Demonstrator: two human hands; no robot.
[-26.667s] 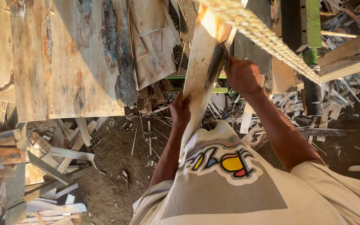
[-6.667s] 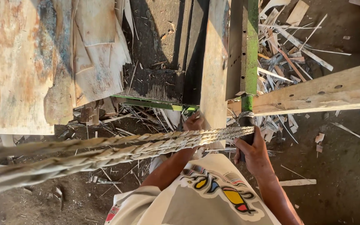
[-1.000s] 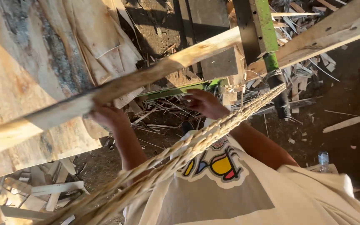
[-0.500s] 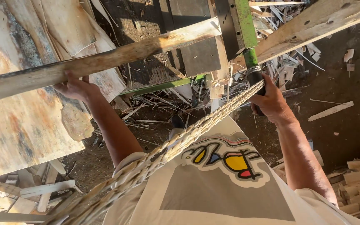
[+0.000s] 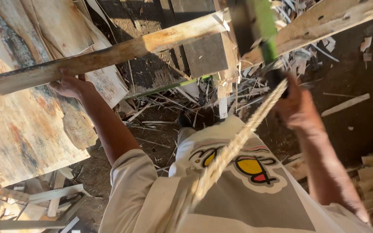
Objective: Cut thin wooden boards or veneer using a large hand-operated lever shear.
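Fingers of the left hand (image 5: 71,85) are curled under the plank (image 5: 109,54); the right hand (image 5: 296,108) is clamped on a blurred dark handle (image 5: 276,80); the plank could be tipped off, being gripped near one end only

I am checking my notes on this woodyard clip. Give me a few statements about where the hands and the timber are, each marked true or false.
1. The left hand grips the long pale wooden plank from below. True.
2. The right hand rests flat on the ground. False: it is raised, closed around a dark handle below a green metal bar.
3. A thick braided rope runs diagonally across the cream printed shirt. True.
4. The large weathered plywood sheet lies to the person's right. False: it is on the left.
5. Splintered wood scraps litter the dirt. True.
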